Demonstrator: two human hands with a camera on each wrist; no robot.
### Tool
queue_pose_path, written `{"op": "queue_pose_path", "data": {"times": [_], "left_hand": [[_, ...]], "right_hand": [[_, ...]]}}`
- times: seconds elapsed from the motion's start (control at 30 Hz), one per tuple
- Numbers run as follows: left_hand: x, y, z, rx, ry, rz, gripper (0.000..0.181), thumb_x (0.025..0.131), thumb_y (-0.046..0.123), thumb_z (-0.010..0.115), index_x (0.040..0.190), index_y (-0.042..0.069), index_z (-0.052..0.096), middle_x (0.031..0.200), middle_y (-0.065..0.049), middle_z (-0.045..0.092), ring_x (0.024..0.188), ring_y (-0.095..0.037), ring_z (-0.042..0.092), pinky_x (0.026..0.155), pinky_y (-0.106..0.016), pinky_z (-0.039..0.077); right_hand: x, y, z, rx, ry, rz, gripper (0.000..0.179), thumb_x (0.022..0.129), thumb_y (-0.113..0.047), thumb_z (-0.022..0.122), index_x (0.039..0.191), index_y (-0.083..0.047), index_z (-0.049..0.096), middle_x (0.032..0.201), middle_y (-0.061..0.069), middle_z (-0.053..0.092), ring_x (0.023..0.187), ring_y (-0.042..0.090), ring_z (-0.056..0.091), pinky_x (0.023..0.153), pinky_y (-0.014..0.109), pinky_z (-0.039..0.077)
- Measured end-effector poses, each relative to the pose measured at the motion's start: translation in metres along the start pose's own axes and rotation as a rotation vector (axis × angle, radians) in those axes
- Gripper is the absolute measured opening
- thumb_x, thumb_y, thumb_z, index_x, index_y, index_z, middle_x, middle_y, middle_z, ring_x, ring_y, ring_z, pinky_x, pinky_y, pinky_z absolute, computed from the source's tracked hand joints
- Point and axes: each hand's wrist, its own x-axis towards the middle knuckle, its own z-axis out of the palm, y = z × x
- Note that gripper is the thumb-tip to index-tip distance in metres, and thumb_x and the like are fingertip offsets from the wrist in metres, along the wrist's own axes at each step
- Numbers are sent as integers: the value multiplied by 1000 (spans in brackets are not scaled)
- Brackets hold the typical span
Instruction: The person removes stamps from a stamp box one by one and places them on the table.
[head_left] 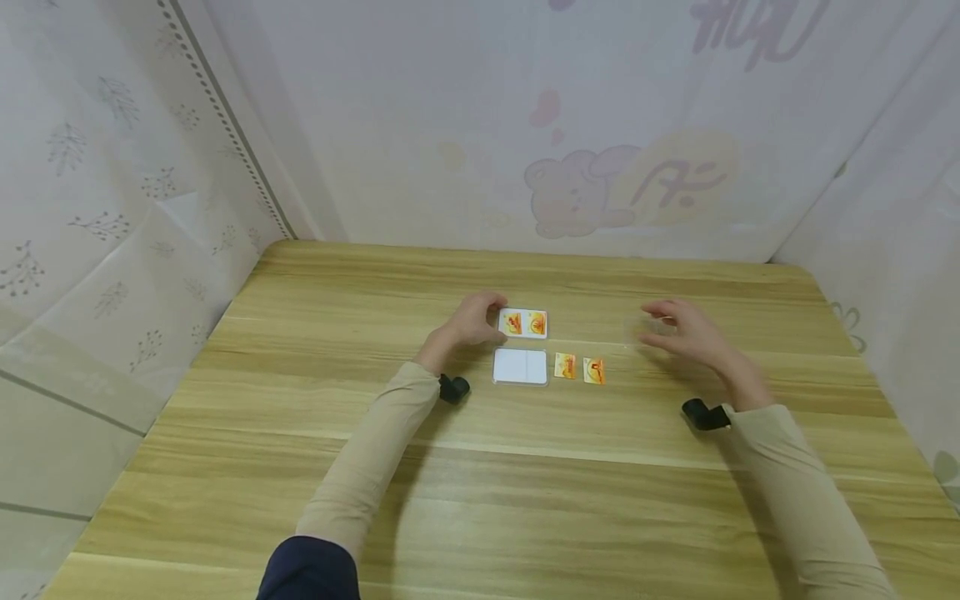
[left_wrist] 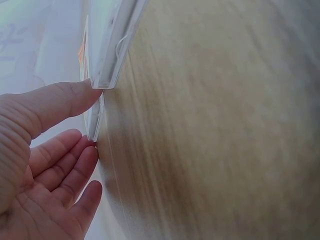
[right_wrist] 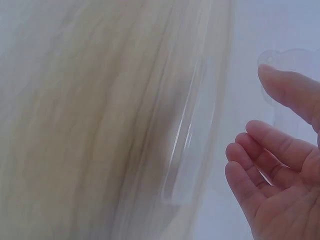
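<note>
In the head view my left hand [head_left: 476, 320] holds the left end of a flat white case [head_left: 524, 331], thumb at the near edge and fingers at the far edge. Two small orange stamp-like cards [head_left: 537, 322] lie in that case. Nearer me is a second flat case [head_left: 521, 367], white inside with a dividing line. Two more orange cards [head_left: 593, 371] lie loose to its right. Over to the right, my right hand [head_left: 686, 333] has its fingers apart and relaxed. Beside it a clear plastic cover [right_wrist: 187, 135] lies on the table, apart from the fingers in the right wrist view.
The wooden table [head_left: 480, 517] reaches back to a pale printed curtain [head_left: 420, 125]. More printed cloth [head_left: 112, 208] hangs at the left side. A black wrist camera [head_left: 453, 389] sits on the left wrist, another black camera [head_left: 705, 414] on the right.
</note>
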Motion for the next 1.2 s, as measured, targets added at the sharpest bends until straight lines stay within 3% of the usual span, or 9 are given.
{"op": "queue_pose_path", "data": {"times": [0.33,0.67,1.2], "left_hand": [[0,-2,1,-11,6,12,58,73,5,76,124,-7,52,124,-19,55,117,-29,48,103,-35,36],[-1,0,-1,-5,2,-3,58,74,6,76,125,-7,52,124,-18,55,118,-29,47,103,-35,35],[1,-2,0,-13,-5,-5,57,74,5,75,125,-7,51,124,-18,55,118,-29,47,103,-35,35]], "right_hand": [[12,-9,10,44,-31,52,49,85,-9,68,124,14,50,121,30,51,110,44,48,96,54,40],[26,-24,17,67,-60,55,48,86,-10,66,126,11,50,126,28,50,114,45,48,98,52,39],[53,-45,40,123,-73,-7,45,87,-10,66,124,11,52,123,29,53,113,42,51,98,50,40]]}}
